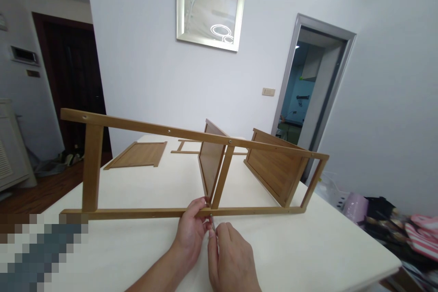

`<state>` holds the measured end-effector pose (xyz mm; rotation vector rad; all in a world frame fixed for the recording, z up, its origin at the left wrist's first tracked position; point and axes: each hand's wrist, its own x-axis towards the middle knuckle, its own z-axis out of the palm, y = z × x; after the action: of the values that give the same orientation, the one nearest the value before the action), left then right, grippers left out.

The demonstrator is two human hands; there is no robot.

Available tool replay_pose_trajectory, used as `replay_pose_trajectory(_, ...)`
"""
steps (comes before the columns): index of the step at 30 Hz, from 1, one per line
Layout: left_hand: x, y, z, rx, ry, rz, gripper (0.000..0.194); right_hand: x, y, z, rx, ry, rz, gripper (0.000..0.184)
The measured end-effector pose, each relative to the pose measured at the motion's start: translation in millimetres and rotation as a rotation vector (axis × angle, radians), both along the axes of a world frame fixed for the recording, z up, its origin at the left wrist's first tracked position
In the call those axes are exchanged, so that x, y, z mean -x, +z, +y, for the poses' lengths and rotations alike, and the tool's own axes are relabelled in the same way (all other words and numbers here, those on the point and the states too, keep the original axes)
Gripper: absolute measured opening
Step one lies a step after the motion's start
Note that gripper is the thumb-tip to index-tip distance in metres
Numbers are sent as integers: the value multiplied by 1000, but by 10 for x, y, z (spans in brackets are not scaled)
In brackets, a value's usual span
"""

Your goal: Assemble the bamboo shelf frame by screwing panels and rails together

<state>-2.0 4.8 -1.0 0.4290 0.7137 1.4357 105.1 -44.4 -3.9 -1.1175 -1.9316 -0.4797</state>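
Wooden rail of a side frame lies along the near part of the white table, and both hands meet at its middle. The left hand has its fingers closed on this lower rail, just where the middle post joins it. The right hand pinches a small metal tool between thumb and fingertips; the tool points up to the joint, and I cannot tell if it is a key or a screwdriver. The frame stands on its long edge, upright. Two shelf boards are fixed behind it, one at the middle and one near the far end. A loose board and a thin ladder-like piece lie flat further back on the table.

I think the tool may slip out of the screw, because it is so small and held only at the tips. Also the frame could tip over if the left hand loosens, since it rests only on a narrow edge.
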Motion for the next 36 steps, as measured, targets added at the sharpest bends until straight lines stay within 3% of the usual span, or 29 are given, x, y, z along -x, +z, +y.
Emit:
replay_pose_trajectory(7, -5, 10, -5, -5, 5, 21, 28, -11, -61, 53, 7, -22, 10, 23)
replay_pose_trajectory(9, -7, 17, -6, -9, 14, 36, 28, -35, -74, 69, 130, 26, 74, 24)
replay_pose_trajectory(13, -8, 9, -2, -20, 18, 45, 28, -78, -38, 84, 522, 172, 349, 28)
replay_pose_trajectory(22, 8, -57, 14, -59, -7, 38, 30, -22, -6, 79, 1366, 541, 1380, 18)
replay_pose_trajectory(28, 4, -26, 1, -31, 7, 34, 30, 10, 75, 46, 1610, 705, 1772, 13)
replay_pose_trajectory(36, -11, -10, -15, -30, 11, 31, 30, -5, 74, 69, 1726, 1033, 1817, 11)
